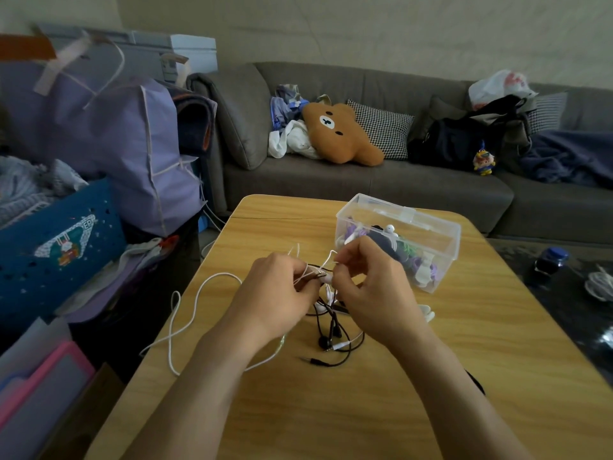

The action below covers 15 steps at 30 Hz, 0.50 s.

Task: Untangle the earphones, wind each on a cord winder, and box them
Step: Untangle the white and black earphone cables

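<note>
Pinching a knot of cords in the middle of the frame, the left hand (282, 290) and the right hand (368, 287) meet just above the wooden counter (447, 376). Both grips are narrow: the fingers of each hand are curled and hold the tangled earphones (326, 313) between them, where white and black cords cross.

From this knot the white cord (185, 313) runs to the left of the frame and makes big loose loops on the counter, one loop reaching near its left edge. The black cord (331, 346) hangs down below the hands and lies on the counter in the lower middle, with two black earbuds and a thin plug at its end. A white earbud (428, 312) lies on the counter just beside the right wrist.

Behind the right hand, in the upper right part of the counter, stands a clear plastic box (441, 240), open at the top. Inside are purple, green, dark and white things (I cannot tell which are winders and which are cords).

Further back is a grey sofa (365, 187) with a brown bear cushion (338, 134). At the left of the frame stands a purple bag (139, 151).
</note>
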Each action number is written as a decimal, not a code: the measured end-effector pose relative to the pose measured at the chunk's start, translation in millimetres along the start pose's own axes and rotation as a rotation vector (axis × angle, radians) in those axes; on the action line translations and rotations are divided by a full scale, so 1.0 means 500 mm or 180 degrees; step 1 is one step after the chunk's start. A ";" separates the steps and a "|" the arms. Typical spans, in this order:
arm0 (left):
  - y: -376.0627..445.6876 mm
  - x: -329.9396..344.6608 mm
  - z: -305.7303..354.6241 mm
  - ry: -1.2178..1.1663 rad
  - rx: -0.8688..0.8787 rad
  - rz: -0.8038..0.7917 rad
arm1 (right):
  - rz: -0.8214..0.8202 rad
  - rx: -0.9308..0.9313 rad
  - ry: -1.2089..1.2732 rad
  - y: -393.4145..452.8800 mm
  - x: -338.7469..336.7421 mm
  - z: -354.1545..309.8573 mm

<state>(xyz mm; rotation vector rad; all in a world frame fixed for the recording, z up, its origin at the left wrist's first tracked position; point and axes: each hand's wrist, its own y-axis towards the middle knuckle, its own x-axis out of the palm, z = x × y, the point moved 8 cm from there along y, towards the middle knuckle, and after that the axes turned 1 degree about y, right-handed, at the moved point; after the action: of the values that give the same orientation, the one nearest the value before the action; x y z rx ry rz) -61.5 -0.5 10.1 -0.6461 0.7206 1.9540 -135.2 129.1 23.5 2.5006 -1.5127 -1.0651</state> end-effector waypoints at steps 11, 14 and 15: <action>-0.003 -0.006 -0.002 -0.0332 -0.0085 -0.0225 | -0.0412 0.0370 0.0838 -0.001 0.010 0.006; -0.005 -0.009 -0.001 -0.0339 -0.0067 -0.0201 | -0.0636 0.0318 0.0916 -0.005 0.010 -0.001; -0.005 -0.008 -0.001 -0.0378 -0.0081 -0.0208 | -0.0621 0.0307 0.0884 -0.005 0.008 0.000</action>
<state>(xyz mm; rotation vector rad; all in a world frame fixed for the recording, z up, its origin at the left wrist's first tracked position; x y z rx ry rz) -57.5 -2.3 11.7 -0.5571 0.5952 1.9265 -131.9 127.2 20.4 2.7665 -1.2948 -0.6373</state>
